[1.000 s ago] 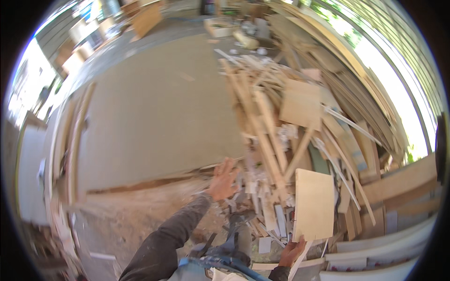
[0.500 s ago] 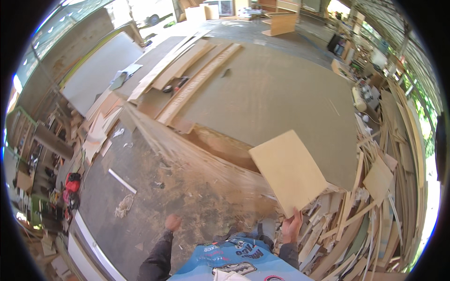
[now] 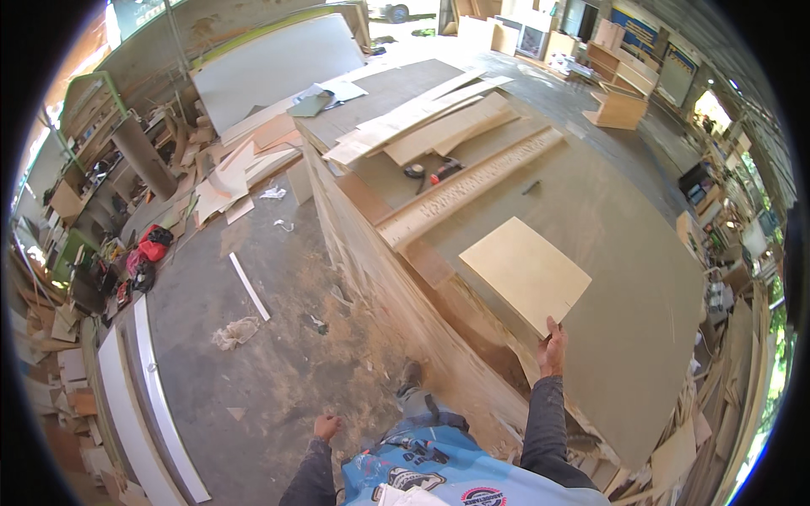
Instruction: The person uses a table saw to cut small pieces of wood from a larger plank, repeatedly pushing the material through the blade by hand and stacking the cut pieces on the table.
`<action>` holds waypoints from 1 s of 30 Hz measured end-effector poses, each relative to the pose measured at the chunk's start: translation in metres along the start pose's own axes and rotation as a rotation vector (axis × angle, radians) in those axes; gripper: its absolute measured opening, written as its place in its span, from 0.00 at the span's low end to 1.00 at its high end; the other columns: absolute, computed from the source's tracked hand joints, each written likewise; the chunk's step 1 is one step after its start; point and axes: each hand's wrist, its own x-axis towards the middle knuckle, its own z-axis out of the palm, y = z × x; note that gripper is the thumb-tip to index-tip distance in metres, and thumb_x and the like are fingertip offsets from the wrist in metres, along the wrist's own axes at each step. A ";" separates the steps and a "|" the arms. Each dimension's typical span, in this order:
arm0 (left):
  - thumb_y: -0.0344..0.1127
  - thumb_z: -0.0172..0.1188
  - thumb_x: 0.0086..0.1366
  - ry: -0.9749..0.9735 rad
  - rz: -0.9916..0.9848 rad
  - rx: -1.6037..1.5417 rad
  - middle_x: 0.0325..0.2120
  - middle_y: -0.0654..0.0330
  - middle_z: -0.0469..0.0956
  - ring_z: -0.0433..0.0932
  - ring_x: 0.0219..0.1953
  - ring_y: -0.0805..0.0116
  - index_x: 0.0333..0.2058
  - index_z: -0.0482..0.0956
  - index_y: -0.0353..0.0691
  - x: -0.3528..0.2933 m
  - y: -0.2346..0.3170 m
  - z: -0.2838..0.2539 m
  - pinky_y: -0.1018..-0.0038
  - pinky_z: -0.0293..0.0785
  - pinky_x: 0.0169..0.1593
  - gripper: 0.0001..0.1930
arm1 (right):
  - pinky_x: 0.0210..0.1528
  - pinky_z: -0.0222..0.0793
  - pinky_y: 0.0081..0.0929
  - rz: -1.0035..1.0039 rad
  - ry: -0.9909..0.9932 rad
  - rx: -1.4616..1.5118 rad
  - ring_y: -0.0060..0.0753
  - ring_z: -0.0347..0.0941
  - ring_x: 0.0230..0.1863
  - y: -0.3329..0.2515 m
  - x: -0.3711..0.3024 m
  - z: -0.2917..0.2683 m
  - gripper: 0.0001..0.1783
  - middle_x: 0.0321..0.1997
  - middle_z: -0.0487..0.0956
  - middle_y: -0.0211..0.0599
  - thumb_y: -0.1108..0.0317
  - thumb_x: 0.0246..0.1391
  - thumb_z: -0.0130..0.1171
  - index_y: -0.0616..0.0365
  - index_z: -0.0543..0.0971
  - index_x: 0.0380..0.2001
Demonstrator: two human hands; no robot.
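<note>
My right hand (image 3: 553, 352) grips a pale rectangular plywood panel (image 3: 527, 274) by its near corner, thumb on the upper face. The panel is held out over the large grey-brown worktable (image 3: 616, 337), close above its top; whether it touches the surface I cannot tell. Low at my side, my left hand (image 3: 327, 427) has its fingers curled in, with nothing visible in it. Beneath that hand lies the dusty concrete floor (image 3: 278, 405).
A long board (image 3: 472, 187) crosses the table, with a red-and-black power tool (image 3: 445, 171) and loose planks (image 3: 413, 122) beyond it. On the floor lie a white strip (image 3: 250, 287) and a crumpled cloth (image 3: 235, 333). Wood offcuts (image 3: 683, 438) pile up at the right.
The view has swung to the right and I have moved along the table. My right hand has carried the plywood panel forward over the tabletop. The left hand stays low and curled.
</note>
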 end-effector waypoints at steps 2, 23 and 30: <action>0.34 0.62 0.63 0.062 -0.025 -0.053 0.30 0.52 0.84 0.83 0.28 0.66 0.41 0.83 0.26 0.011 0.016 -0.007 0.71 0.79 0.31 0.15 | 0.63 0.65 0.30 0.008 0.010 -0.054 0.30 0.71 0.57 0.017 0.035 0.007 0.21 0.55 0.77 0.35 0.66 0.61 0.62 0.65 0.74 0.54; 0.35 0.63 0.64 -0.023 1.149 0.028 0.34 0.56 0.85 0.82 0.37 0.68 0.42 0.82 0.30 0.182 0.672 0.058 0.72 0.77 0.43 0.13 | 0.68 0.59 0.30 0.069 0.115 -0.021 0.30 0.71 0.62 0.073 0.130 0.059 0.28 0.61 0.78 0.37 0.64 0.60 0.65 0.68 0.73 0.59; 0.34 0.64 0.59 0.028 1.220 0.463 0.46 0.46 0.78 0.75 0.53 0.48 0.46 0.80 0.33 0.252 0.800 0.133 0.57 0.68 0.62 0.18 | 0.68 0.57 0.28 0.221 0.111 -0.176 0.31 0.70 0.64 0.061 0.157 0.053 0.31 0.61 0.78 0.40 0.62 0.58 0.68 0.69 0.74 0.59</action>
